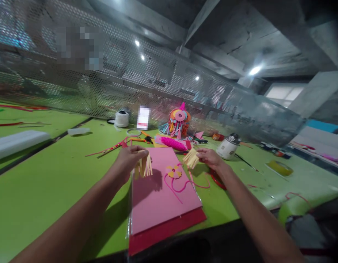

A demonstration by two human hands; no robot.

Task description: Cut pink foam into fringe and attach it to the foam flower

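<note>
My left hand (129, 157) is raised above the table, its fingers pinched on a cream fringed paper strip (144, 167) that hangs over the left edge of a pink sheet (158, 193). My right hand (209, 157) pinches a second cream fringed paper piece (191, 158) at the sheet's upper right corner. On the pink sheet lies a small yellow paper flower (173, 171) with pink curled strips (182, 184) around it. A red sheet (169, 230) shows underneath.
A green table (53, 182) holds a colourful tasselled paper ornament (179, 122), a magenta fringed roll (173, 143), scissors (143, 138), a white tape roll (121, 118), a white bottle (228, 147) and yellow tape (280, 167). A perforated metal screen (108, 80) stands behind. The table's near edge runs below the sheets.
</note>
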